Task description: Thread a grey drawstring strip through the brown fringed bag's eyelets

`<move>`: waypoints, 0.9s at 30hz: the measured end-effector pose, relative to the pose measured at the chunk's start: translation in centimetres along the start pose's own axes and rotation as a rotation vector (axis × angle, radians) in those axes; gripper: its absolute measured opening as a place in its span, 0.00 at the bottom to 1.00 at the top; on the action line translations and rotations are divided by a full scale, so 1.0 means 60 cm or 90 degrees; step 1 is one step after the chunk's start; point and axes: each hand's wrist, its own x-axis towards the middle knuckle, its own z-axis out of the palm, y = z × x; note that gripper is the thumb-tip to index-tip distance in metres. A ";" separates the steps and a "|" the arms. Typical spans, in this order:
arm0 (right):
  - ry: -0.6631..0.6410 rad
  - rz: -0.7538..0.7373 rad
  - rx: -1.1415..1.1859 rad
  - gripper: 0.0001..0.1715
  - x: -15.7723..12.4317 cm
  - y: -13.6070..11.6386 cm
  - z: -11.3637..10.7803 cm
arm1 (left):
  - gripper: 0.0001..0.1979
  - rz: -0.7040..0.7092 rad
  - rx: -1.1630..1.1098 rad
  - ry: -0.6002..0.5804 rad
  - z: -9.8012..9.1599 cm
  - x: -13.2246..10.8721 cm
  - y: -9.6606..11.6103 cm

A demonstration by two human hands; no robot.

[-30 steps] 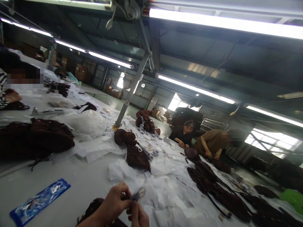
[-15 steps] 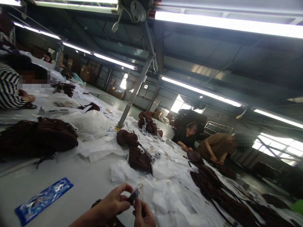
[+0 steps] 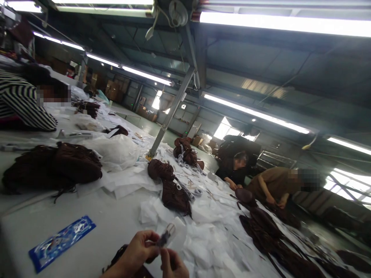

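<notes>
At the bottom centre, my left hand (image 3: 142,247) pinches a small dark-and-clear piece (image 3: 166,235), perhaps a little plastic packet; blur hides its exact kind. My right hand (image 3: 174,265) is closed beside it, thumb and finger pressed together at the piece's lower end. The piece points up and to the right, over white sheets. Under my left wrist lies a dark brown item (image 3: 118,255), mostly covered by the hand and cut off by the picture's lower edge.
A blue printed packet (image 3: 62,243) lies left on the white table (image 3: 116,218). Brown bags (image 3: 78,162) are heaped behind it, more brown bags (image 3: 175,195) at centre and right. Loose white sheets (image 3: 208,247) spread about. A grey post (image 3: 172,112) rises mid-table. Several people work around.
The whole view has shifted slightly right. My hands stay together on the small piece, whose clear end shows more now. At left, the striped-sleeved person has leaned further over the table.
</notes>
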 end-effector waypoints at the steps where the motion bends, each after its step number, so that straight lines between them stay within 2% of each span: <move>1: -0.026 0.046 0.041 0.33 0.007 -0.007 -0.006 | 0.18 0.003 0.017 -0.011 0.001 0.000 0.000; 3: -0.087 0.085 0.095 0.35 0.018 -0.023 -0.016 | 0.15 0.011 0.060 -0.043 0.001 0.001 0.003; 6: -0.136 0.078 0.103 0.33 0.025 -0.041 -0.025 | 0.12 0.033 0.146 -0.096 -0.002 0.000 0.021; 9: -0.100 0.101 0.116 0.32 0.029 -0.042 -0.028 | 0.13 0.115 0.336 -0.203 -0.016 -0.008 0.053; 11: -0.083 0.111 0.129 0.31 0.033 -0.039 -0.030 | 0.09 0.169 0.461 -0.270 -0.026 -0.014 0.071; 13: -0.089 0.124 0.150 0.31 0.040 -0.038 -0.032 | 0.10 0.194 0.521 -0.275 -0.029 -0.019 0.082; 17: -0.160 0.164 0.267 0.28 0.054 -0.056 -0.034 | 0.14 0.207 0.477 -0.169 -0.006 -0.022 0.088; 22: -0.222 0.143 0.289 0.28 0.063 -0.087 -0.030 | 0.18 0.137 0.326 -0.126 0.041 -0.018 0.083; 24: -0.243 0.135 0.274 0.28 0.061 -0.095 -0.033 | 0.21 0.140 0.307 -0.127 0.047 -0.015 0.079; 27: -0.271 0.115 0.253 0.27 0.056 -0.103 -0.042 | 0.23 0.122 0.305 -0.208 0.027 -0.008 0.078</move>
